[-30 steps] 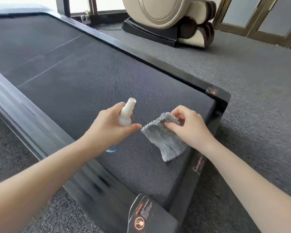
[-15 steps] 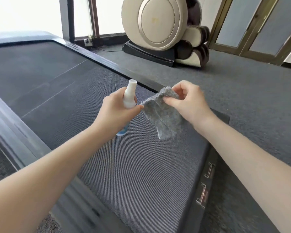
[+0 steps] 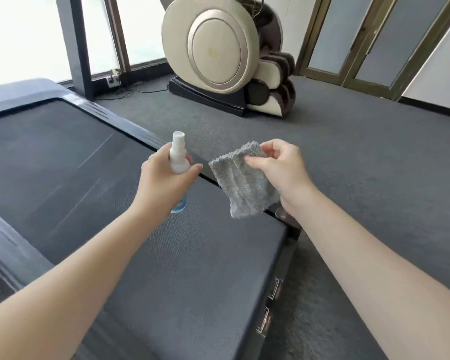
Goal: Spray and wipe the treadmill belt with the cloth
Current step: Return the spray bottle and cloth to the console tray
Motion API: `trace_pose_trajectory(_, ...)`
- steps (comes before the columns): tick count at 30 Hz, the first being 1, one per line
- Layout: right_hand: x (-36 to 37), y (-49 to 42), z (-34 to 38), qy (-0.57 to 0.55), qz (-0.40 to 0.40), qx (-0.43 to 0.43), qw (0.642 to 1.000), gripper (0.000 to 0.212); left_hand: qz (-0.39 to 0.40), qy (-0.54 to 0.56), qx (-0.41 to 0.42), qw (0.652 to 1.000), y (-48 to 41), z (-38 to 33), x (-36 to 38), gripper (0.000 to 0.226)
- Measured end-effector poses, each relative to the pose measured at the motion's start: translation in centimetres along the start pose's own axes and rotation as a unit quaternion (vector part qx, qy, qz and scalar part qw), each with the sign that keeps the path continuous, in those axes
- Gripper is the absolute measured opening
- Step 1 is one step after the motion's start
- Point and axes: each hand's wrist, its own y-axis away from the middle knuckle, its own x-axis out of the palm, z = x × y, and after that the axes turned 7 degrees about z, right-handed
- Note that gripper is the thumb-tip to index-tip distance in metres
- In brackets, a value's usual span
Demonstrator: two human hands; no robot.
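The dark grey treadmill belt [image 3: 63, 165] fills the left and lower middle of the head view, framed by black side rails. My left hand [image 3: 164, 183] is wrapped around a small white spray bottle [image 3: 178, 158], held upright above the belt with its nozzle at the top and its blue base showing below my palm. My right hand [image 3: 281, 167] pinches a fluffy grey cloth [image 3: 242, 183] by its upper corner. The cloth hangs free in the air over the belt's right rail, just right of the bottle and apart from it.
The treadmill's right rail [image 3: 278, 281] runs along grey carpet [image 3: 361, 178]. A beige massage chair [image 3: 226, 53] stands on the carpet behind. A dark treadmill upright [image 3: 76, 48] and windows are at the back left, with a cable and socket [image 3: 113, 79] on the floor.
Both hands have risen off the belt, lifting the bottle and cloth into the air. My view has tilted up, showing more of the room and the massage chair.
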Motion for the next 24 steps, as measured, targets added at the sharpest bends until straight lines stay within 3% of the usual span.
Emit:
trace_pose_trajectory(8, -9.7, 0.1, 17.1, -0.018, -0.024, 0.003, 1.0, 0.027, 0.013, 0.021, 0.009, 1.0, -2.3, -17.7, -4.7, 0.021)
trace_pose_trajectory(17, -17.6, 0.5, 34.4, -0.011, -0.035, 0.015, 0.999, 0.021, 0.017, 0.023, -0.009, 1.0, -4.6, -36.4, -9.4, 0.019)
trace_pose_trajectory(24, -21.7, 1.5, 43.5, -0.013, -0.046, 0.013, 0.999, 0.018, 0.006, 0.05, -0.025, 0.998, -4.7, -45.2, -12.9, 0.019)
